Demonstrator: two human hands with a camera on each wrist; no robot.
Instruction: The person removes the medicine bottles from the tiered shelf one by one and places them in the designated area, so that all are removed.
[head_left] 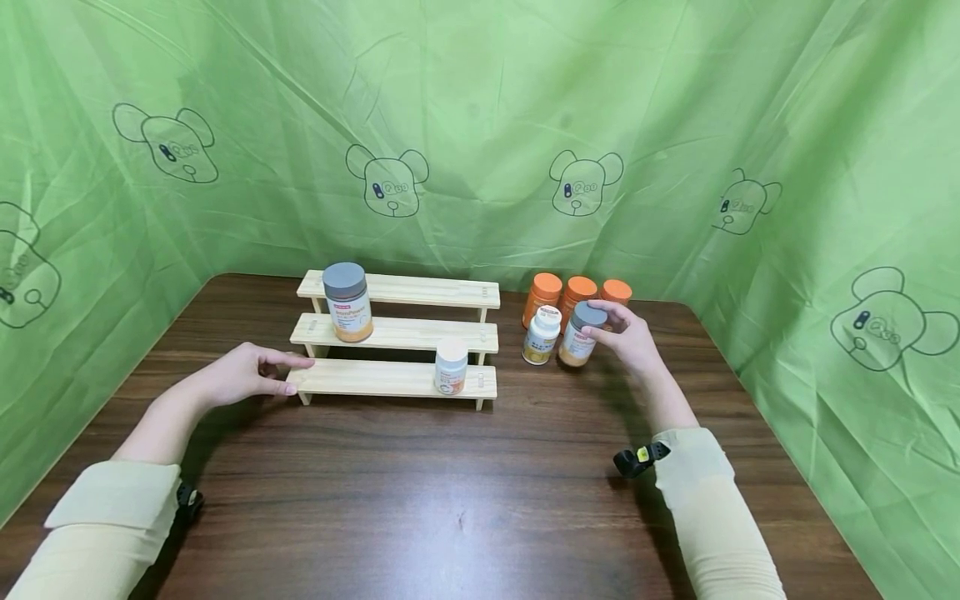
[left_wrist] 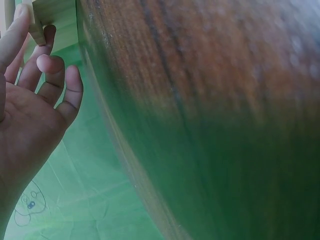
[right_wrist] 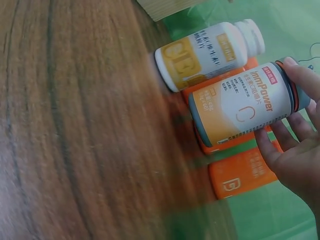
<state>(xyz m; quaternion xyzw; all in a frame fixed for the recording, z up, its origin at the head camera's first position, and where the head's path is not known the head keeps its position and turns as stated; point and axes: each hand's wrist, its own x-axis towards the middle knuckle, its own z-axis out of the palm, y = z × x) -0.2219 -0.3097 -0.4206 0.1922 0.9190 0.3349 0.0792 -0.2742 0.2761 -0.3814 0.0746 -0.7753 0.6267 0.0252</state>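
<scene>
My right hand (head_left: 628,340) grips a grey-capped supplement bottle (head_left: 577,335) near its cap, thumb on one side and fingers on the other. Its white and orange label (right_wrist: 243,106) faces the right wrist camera. Beside it stands a white-capped bottle (head_left: 542,336) with a yellow label. At the left, my left hand (head_left: 238,377) pinches the end of the lowest step of a three-tier wooden display rack (head_left: 375,377). Another grey-capped bottle (head_left: 348,304) stands on the middle step. A small white bottle (head_left: 451,367) sits on the lowest step, towards its right end.
Three orange bottles (head_left: 546,287) stand behind the held one, near the back edge of the dark wooden table (head_left: 420,483). Green cloth (head_left: 480,125) with printed bear heads hangs behind the table and along both sides.
</scene>
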